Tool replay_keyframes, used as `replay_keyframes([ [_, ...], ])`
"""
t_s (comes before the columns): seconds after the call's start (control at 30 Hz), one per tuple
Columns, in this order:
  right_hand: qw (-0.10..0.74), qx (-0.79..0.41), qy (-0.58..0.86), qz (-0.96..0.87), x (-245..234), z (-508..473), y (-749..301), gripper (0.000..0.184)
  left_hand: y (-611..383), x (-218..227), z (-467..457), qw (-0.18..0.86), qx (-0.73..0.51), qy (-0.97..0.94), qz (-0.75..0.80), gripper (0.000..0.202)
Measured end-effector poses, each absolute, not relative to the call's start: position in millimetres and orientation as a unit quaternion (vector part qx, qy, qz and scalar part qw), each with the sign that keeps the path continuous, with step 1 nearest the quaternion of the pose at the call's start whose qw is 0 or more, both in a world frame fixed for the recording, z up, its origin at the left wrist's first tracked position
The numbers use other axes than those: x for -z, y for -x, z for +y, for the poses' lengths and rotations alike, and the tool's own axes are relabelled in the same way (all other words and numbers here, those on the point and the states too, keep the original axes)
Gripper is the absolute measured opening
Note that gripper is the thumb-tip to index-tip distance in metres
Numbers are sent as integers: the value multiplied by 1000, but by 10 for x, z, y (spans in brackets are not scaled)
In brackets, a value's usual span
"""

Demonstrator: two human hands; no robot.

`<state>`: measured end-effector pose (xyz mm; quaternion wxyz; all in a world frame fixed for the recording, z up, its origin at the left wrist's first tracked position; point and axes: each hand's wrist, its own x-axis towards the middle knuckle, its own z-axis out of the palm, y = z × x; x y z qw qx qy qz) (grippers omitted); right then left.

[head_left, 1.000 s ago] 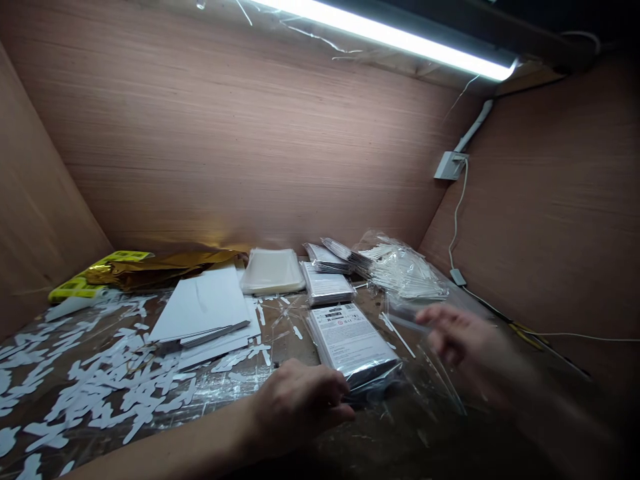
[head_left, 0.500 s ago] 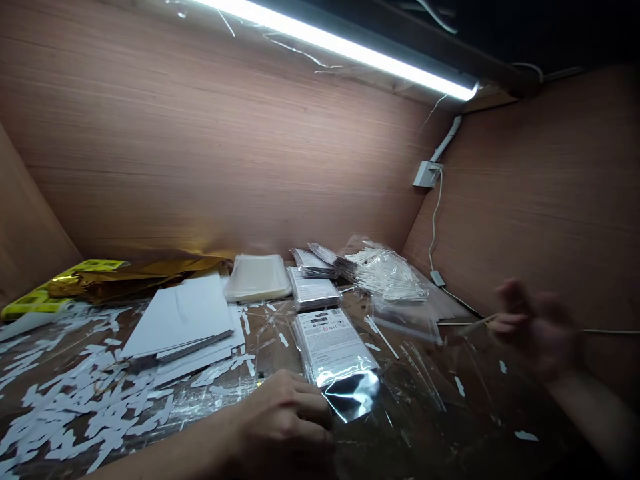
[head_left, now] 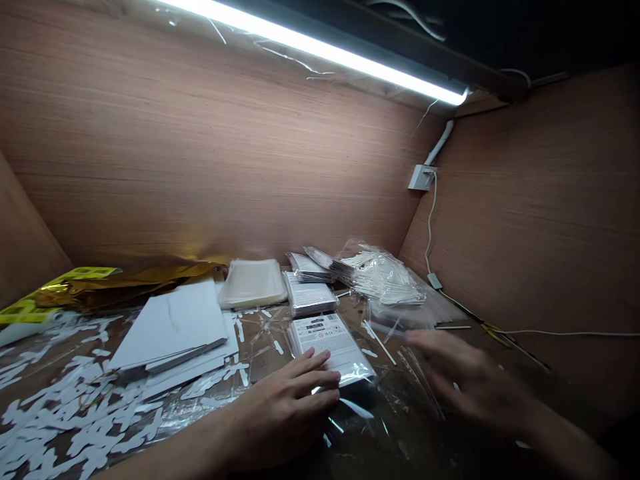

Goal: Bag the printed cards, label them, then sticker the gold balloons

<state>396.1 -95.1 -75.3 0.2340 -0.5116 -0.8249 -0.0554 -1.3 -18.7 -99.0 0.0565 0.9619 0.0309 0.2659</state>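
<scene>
My left hand (head_left: 293, 403) lies at the near end of the front stack of printed cards in clear sleeves (head_left: 327, 340). Its fingers are spread over the lower left of the top sleeve, which shines under the lamp. My right hand (head_left: 470, 377), a little blurred, hovers over the right side of the table with its fingers stretched out to the left and nothing visible in them. Just beyond its fingertips are loose clear plastic bags (head_left: 410, 313). A thin white stick (head_left: 383, 343) lies between the card stack and that hand.
Behind the front stack are more sleeved packs (head_left: 311, 293), a pile of clear sleeves (head_left: 254, 283) and a bag of white sticks (head_left: 383, 273). White sheets (head_left: 175, 323) and paper scraps (head_left: 75, 407) cover the left. A cable (head_left: 431, 233) hangs at the right wall.
My left hand's fingers have uncurled and spread onto the front stack. My right hand has swung left and lower, from near the right wall towards the clear bags.
</scene>
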Motion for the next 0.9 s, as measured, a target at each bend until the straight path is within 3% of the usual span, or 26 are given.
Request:
replay_keyframes([
  [0.07,152,59,459,-873,846,-994,-3648,75,35,1026,-145,45,-257,-965,19,56],
  [0.17,118,31,447,-886,978,-992,-3393,85,84,1034,-80,51,-235,-971,1,56],
  [0.5,238,-50,384,-891,1195,-630,-3239,49,175,965,26,32,-179,-983,-20,54],
  [0.73,271,-51,337,-900,1129,-559,-3157,56,189,989,40,109,-206,-972,23,92],
  [0.9,299,-41,340,-891,1122,-596,-3084,60,219,1002,97,130,-214,-968,37,86],
])
